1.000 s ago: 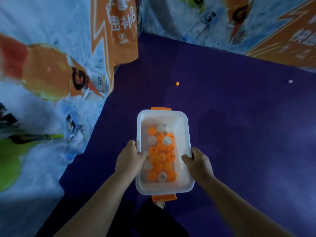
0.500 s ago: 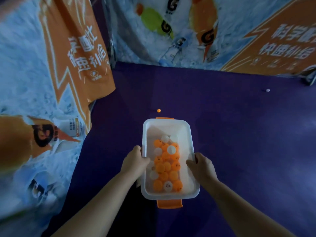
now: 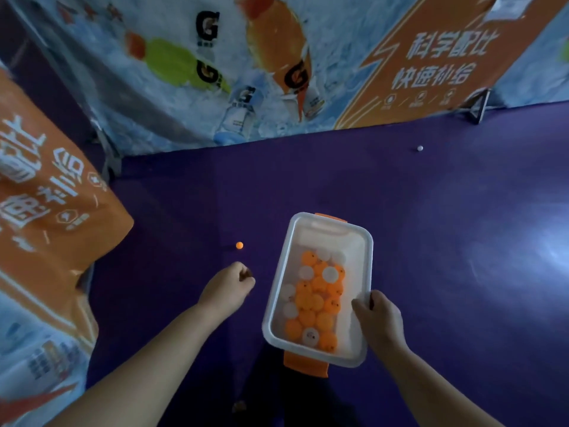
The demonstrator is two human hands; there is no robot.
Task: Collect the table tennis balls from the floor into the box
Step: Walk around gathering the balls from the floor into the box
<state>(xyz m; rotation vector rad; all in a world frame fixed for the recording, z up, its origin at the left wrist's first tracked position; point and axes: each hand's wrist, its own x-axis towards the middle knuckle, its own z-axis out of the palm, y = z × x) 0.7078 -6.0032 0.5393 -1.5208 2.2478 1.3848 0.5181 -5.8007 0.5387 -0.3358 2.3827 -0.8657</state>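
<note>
The left hand was out over the floor, well left of the box and touching nothing. Its back was turned up and its fingers were curled under into a loose fist with nothing seen inside it. The forearm ran up from the lower left corner. Just beyond the knuckles an orange ball lay on the floor, near the hand but apart from it.

The right hand gripped the box by its right rim, thumb over the edge on the inside and fingers wrapped down the outer wall. The white box was held tilted, its far end leaning to the right, with an orange latch on the near end. A heap of balls, mostly orange with a few white, lay in its near half.

The floor was a dark purple mat with a pale glare at the right. A white ball lay far off, near the back. A printed banner with drink bottles and orange panels closed the back, and a second banner stood along the left. A dark stand foot showed at the back banner's base.
</note>
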